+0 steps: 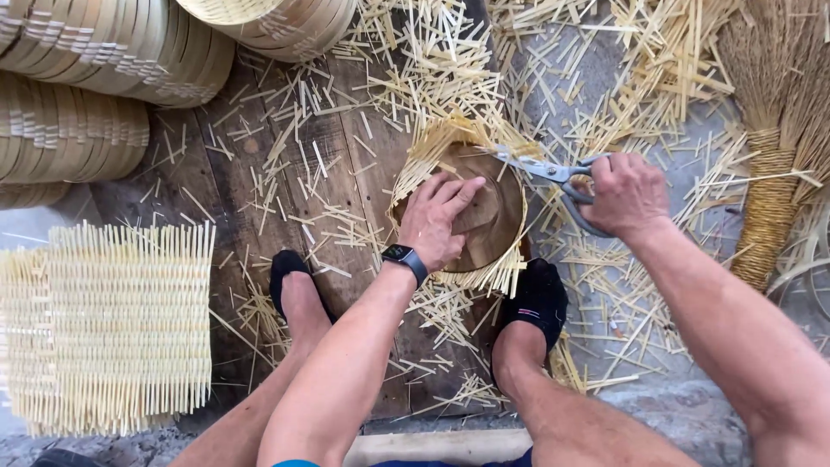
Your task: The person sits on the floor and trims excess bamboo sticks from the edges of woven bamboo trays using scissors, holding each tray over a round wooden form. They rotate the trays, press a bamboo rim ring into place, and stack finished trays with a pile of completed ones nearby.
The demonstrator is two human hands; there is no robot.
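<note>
My left hand [439, 218], with a dark watch on the wrist, presses flat on a round wooden disc [493, 212] that lies on a woven bamboo mat. The mat's cut strip ends [437, 145] stick out around the disc's edge. My right hand [624, 194] grips a pair of metal scissors [543, 169], whose blades point left at the mat's far rim, just above the disc. My two feet in black socks rest on either side, near the disc's near edge.
Stacks of round bamboo rims [104, 60] stand at the top left. A pile of square woven mats [108, 324] lies at the left. A straw broom [774, 130] lies at the right. Cut bamboo slivers litter the wooden board [259, 164] and the concrete floor.
</note>
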